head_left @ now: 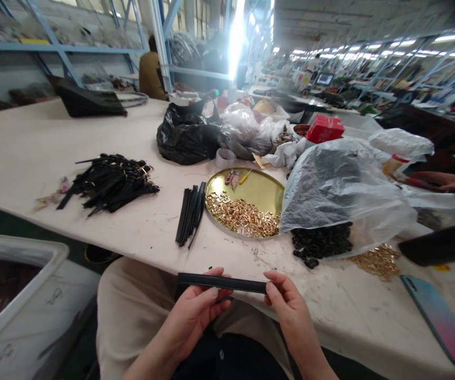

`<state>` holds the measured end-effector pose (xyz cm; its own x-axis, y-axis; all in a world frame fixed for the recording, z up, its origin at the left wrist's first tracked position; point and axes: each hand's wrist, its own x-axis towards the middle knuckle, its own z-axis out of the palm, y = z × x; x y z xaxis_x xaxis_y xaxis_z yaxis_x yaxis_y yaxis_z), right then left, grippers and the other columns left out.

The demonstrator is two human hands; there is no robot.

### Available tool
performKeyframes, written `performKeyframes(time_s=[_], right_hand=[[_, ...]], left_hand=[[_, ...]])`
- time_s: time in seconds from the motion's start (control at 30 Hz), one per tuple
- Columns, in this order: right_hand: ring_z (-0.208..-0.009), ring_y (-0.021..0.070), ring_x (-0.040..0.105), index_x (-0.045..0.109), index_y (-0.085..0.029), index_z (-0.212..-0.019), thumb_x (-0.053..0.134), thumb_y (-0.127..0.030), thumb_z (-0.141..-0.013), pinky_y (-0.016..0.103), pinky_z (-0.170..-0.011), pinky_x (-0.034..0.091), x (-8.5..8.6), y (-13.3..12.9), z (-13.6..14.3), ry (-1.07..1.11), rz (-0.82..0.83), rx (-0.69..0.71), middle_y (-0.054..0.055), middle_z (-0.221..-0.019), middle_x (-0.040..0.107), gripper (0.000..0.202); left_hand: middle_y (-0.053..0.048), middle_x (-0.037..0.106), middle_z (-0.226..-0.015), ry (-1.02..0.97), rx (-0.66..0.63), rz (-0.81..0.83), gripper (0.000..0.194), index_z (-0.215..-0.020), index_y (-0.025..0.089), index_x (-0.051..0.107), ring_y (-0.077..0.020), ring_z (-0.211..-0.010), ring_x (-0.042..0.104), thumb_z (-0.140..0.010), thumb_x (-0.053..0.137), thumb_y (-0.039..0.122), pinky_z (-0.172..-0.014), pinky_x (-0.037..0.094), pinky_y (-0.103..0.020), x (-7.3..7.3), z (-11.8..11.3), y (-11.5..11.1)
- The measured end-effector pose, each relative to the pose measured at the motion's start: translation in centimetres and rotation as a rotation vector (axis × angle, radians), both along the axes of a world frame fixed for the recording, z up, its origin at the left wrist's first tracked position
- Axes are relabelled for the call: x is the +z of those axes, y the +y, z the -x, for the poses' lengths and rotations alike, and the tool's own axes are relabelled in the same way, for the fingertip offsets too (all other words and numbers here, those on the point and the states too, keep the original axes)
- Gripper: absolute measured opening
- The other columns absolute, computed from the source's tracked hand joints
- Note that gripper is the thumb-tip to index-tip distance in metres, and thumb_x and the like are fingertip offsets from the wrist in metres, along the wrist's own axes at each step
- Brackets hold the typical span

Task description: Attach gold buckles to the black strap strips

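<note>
A flat black strap (227,282) lies level between both of my hands, just over the near edge of the pale table (25,153). My left hand (196,311) pinches its left half, and my right hand (286,306) pinches its right end. Beyond them a small bundle of black straps (191,214) lies beside a round gold tray (265,192) holding several gold buckles (241,215). A bigger heap of black straps with gold fittings (112,182) sits further left.
A clear plastic bag (342,190) spills small black parts (320,244) beside loose gold buckles (378,259). A black bag (188,134), a red box (324,128), a phone (441,322) and another person's hand (447,182) are on the table. A grey bin (17,295) stands at lower left.
</note>
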<state>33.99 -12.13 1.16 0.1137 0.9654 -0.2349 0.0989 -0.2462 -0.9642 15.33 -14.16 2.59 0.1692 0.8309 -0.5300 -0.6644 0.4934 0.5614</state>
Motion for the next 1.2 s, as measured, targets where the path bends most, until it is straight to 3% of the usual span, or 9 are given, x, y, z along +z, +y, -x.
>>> performKeyframes(time_s=[0.43,0.5,0.57,0.63,0.7,0.83,0.9,1.03,1.2], right_hand=[[-0.06,0.0174,0.05,0.057,-0.019,-0.089,0.057,-0.049,-0.068,0.029,-0.057,0.043,-0.2,0.1,0.0,-0.059,0.052,-0.012,-0.001,-0.064,0.054,0.036],[-0.058,0.0174,0.049,0.057,-0.021,-0.083,0.055,-0.047,-0.07,0.029,-0.055,0.041,-0.4,-0.4,0.3,-0.063,0.041,0.077,-0.002,-0.06,0.053,0.029],[-0.057,0.0178,0.049,0.059,-0.022,-0.074,0.055,-0.042,-0.072,0.029,-0.055,0.039,-0.5,-1.1,0.8,-0.076,0.006,0.265,-0.001,-0.059,0.054,0.021],[-0.06,0.0189,0.051,0.06,-0.021,-0.068,0.057,-0.038,-0.071,0.03,-0.057,0.039,-0.4,-1.7,1.4,-0.09,-0.034,0.474,0.0,-0.061,0.058,0.018],[-0.063,0.0191,0.052,0.061,-0.02,-0.07,0.058,-0.039,-0.072,0.031,-0.06,0.039,-0.1,-1.8,1.9,-0.042,-0.032,0.555,0.001,-0.065,0.06,0.019],[-0.057,0.014,0.048,0.054,-0.02,-0.1,0.046,-0.051,-0.08,0.027,-0.056,0.038,0.8,-0.3,2.0,0.257,0.034,0.369,-0.001,-0.064,0.055,0.038],[-0.052,0.0119,0.043,0.053,-0.018,-0.102,0.045,-0.051,-0.081,0.025,-0.053,0.035,1.1,0.5,2.0,0.307,0.049,0.288,-0.004,-0.057,0.05,0.04],[-0.046,0.01,0.039,0.057,-0.017,-0.088,0.055,-0.047,-0.076,0.023,-0.047,0.031,1.2,1.0,2.4,0.222,0.079,0.201,-0.007,-0.048,0.043,0.033],[-0.046,0.0101,0.04,0.056,-0.016,-0.089,0.057,-0.043,-0.073,0.023,-0.047,0.032,0.8,0.4,2.4,0.206,0.123,0.151,-0.007,-0.048,0.044,0.031]], left_hand=[[-0.006,0.061,-0.107,0.11,-0.001,-0.077,0.033,-0.106,0.019,0.056,-0.0186,-0.093,0.057,-0.074,0.062,0.021,-0.078,0.046,-0.03,-0.6,-0.1,-0.4],[-0.006,0.062,-0.104,0.193,0.005,-0.1,0.03,-0.104,0.018,0.056,-0.0176,-0.092,0.057,-0.076,0.06,0.026,-0.079,0.045,-0.029,-0.7,0.2,0.0],[-0.004,0.064,-0.094,0.298,0.018,-0.133,0.028,-0.101,0.016,0.057,-0.0148,-0.086,0.057,-0.077,0.057,0.031,-0.077,0.045,-0.026,-0.5,0.5,0.6],[0.0,0.061,-0.072,0.414,-0.006,-0.165,0.029,-0.099,0.015,0.057,-0.0096,-0.066,0.055,-0.079,0.053,0.035,-0.062,0.043,-0.02,-0.2,1.0,1.3],[0.006,0.051,-0.054,0.506,-0.116,-0.195,0.03,-0.096,0.013,0.058,-0.0059,-0.046,0.044,-0.079,0.049,0.035,-0.045,0.034,-0.017,0.1,1.4,1.7],[0.008,0.045,-0.045,0.488,-0.494,-0.194,0.028,-0.087,0.011,0.06,-0.0037,-0.035,0.033,-0.076,0.047,0.034,-0.037,0.022,-0.017,0.8,1.5,1.5],[0.008,0.046,-0.044,0.429,-0.596,-0.143,0.028,-0.084,0.012,0.061,-0.0033,-0.034,0.032,-0.073,0.049,0.035,-0.037,0.021,-0.017,1.1,1.3,1.1],[0.007,0.046,-0.041,0.351,-0.606,-0.068,0.031,-0.08,0.011,0.061,-0.0036,-0.032,0.031,-0.067,0.053,0.038,-0.036,0.019,-0.017,1.5,0.8,0.4],[0.008,0.046,-0.039,0.345,-0.591,-0.041,0.027,-0.077,0.013,0.061,-0.0038,-0.031,0.03,-0.065,0.053,0.036,-0.034,0.019,-0.017,1.6,0.2,0.5]])
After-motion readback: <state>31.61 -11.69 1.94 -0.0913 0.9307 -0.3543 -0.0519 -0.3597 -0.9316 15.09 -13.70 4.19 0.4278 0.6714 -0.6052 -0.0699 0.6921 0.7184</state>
